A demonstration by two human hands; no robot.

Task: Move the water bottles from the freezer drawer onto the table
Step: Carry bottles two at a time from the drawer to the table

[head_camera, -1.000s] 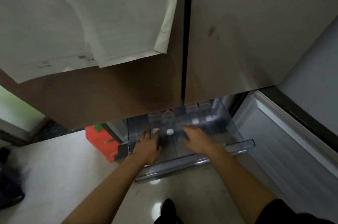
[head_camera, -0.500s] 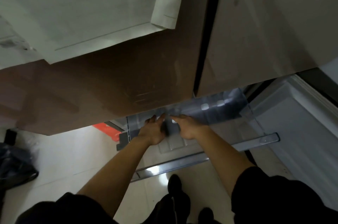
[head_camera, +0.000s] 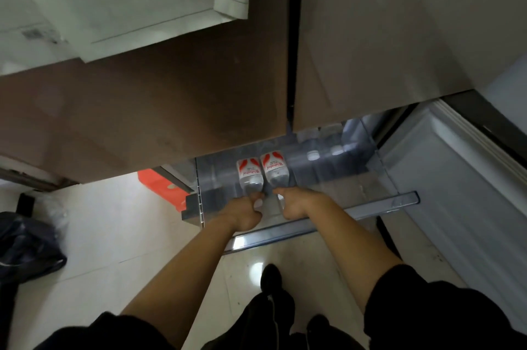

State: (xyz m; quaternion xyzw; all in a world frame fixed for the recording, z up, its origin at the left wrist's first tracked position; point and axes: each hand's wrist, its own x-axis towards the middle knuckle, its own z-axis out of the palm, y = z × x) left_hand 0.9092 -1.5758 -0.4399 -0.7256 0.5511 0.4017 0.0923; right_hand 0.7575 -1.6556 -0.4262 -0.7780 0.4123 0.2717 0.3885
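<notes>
Now left grip (head_camera: 243, 214) clasps left bottle (head_camera: 250, 175) neck; right grip (head_camera: 296, 204), right bottle (head_camera: 274, 171).

The left hand (head_camera: 245, 214) grips the left water bottle (head_camera: 249, 174) by its neck, and the right hand (head_camera: 296, 204) grips the right water bottle (head_camera: 275, 169) the same way. The two bottles sit side by side over the open freezer drawer (head_camera: 379, 202). More white-capped bottles (head_camera: 313, 155) stand at the drawer's rear right.

Person wears a black top; left sleeve (head_camera: 114, 332) and right sleeve (head_camera: 433, 307) end near the elbows, forearms bare. Black trousers (head_camera: 256, 318) carry a thin white line. Black shoes (head_camera: 272, 278) noted.
</notes>
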